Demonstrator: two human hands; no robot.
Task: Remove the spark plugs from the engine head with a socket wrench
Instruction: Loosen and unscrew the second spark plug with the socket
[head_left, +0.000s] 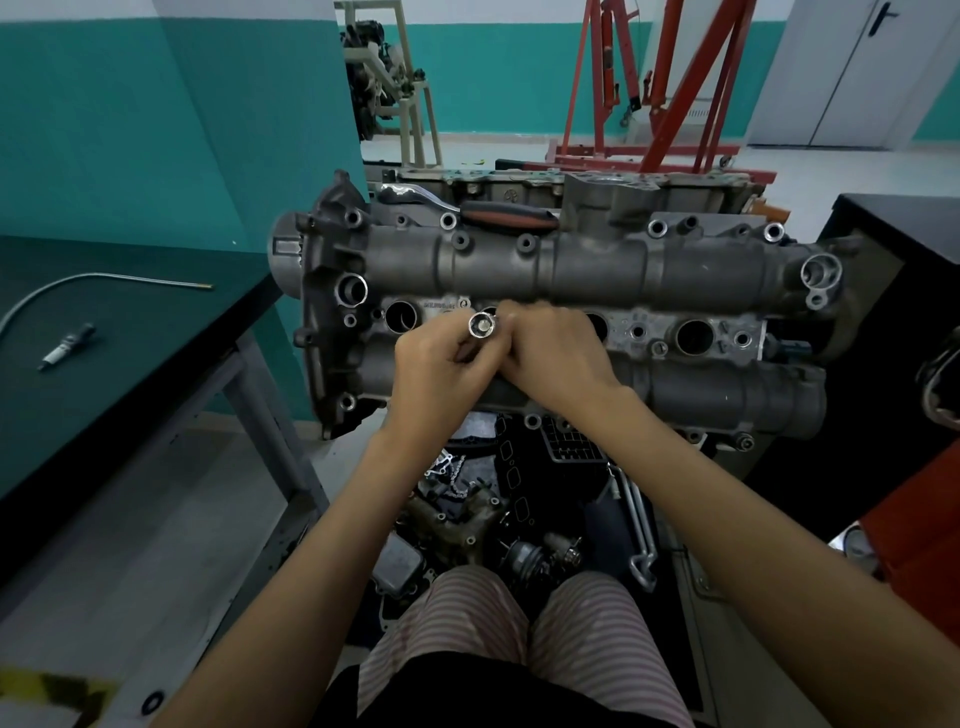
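Observation:
A grey engine head lies across the middle of the view, with a row of round spark plug wells along its centre. My left hand grips a shiny metal socket, whose open end faces the camera, just over the second well from the left. My right hand is curled beside it and touches the same socket from the right; its fingertips are hidden. A ratchet wrench with a black and red handle rests on the far edge of the head. One spark plug lies on the green table at the left.
A bent metal tube lies on the green table. Loose engine parts and a chain cover the floor below the head. A black cabinet stands at the right. A red engine hoist and a beige stand stand behind.

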